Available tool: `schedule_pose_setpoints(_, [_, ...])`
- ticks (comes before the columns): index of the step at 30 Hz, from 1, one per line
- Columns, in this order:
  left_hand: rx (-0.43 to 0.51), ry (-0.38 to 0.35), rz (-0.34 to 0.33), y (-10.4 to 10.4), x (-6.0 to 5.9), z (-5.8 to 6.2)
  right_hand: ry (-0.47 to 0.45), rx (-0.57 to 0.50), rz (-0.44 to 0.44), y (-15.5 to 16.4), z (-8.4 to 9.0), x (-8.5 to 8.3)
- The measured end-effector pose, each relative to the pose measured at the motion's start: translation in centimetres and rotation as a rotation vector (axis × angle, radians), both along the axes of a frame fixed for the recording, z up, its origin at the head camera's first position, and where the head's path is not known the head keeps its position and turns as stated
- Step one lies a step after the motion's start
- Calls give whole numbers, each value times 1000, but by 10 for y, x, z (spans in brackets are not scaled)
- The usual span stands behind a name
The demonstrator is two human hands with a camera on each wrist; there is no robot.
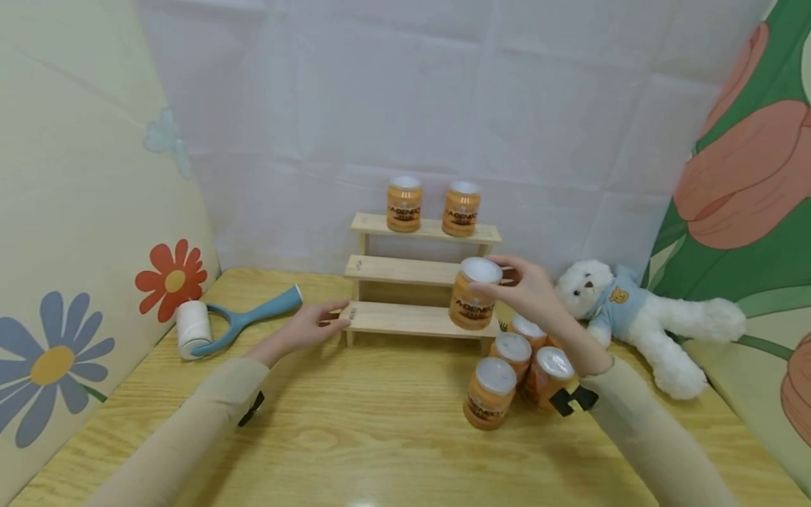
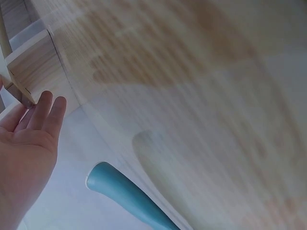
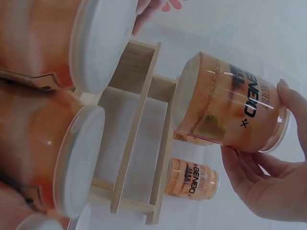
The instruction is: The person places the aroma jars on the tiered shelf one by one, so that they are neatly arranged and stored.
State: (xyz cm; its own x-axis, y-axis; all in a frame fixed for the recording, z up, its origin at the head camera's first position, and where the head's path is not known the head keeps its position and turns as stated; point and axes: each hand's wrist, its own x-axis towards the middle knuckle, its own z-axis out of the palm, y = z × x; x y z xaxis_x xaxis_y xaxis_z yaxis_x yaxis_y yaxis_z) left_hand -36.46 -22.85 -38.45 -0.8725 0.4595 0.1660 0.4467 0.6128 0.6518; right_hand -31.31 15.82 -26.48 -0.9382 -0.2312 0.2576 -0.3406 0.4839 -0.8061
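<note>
The wooden table point(image 1: 380, 429) fills the lower half of the head view, with a white cloth wall behind it and flowered panels at both sides. In the centre of the frame stands a small wooden step shelf point(image 1: 418, 271) with three levels. Two orange jars point(image 1: 433, 205) stand upright on its top level, side by side.

At the right of the frame a white teddy bear point(image 1: 640, 317) lies on the table. At the left lies a lint roller point(image 1: 231, 324) with a blue handle.

Just below and right of the shelf, a group of four orange jars point(image 1: 519, 373) with white lids stands close together on the table.

The right hand point(image 1: 529, 289) grips one more jar point(image 1: 474, 294) from the top, with its fingers curled around the white lid. This held jar is upright, its long axis vertical, and it hangs in front of the right end of the shelf, between the middle and the lowest level. The shelf is directly behind it, so the right hand is the nearer one.

The left hand point(image 1: 310, 325) is open with straight fingers; the fingertips touch the left end of the lowest level and hold nothing.
</note>
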Motion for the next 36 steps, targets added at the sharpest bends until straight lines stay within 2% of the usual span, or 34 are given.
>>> schedule_pose_setpoints(10, [-3, -1, 14, -1, -3, 0, -13, -83, 47, -28, 4, -26])
schedule_pose_setpoints(17, [18, 6, -4, 0, -4, 1, -17, -132, 36, -49, 5, -42])
schedule_pose_setpoints(24, [13, 7, 5, 0, -3, -4, -32, -148, 51, -68, 5, -54])
schedule_pose_setpoints(32, [18, -8, 4, 1, 0, -3, -24, -213, 88, -90, 6, -67])
schedule_pose_setpoints(36, [10, -7, 9, 0, 1, -2, -15, -220, 77, -101, 7, -74])
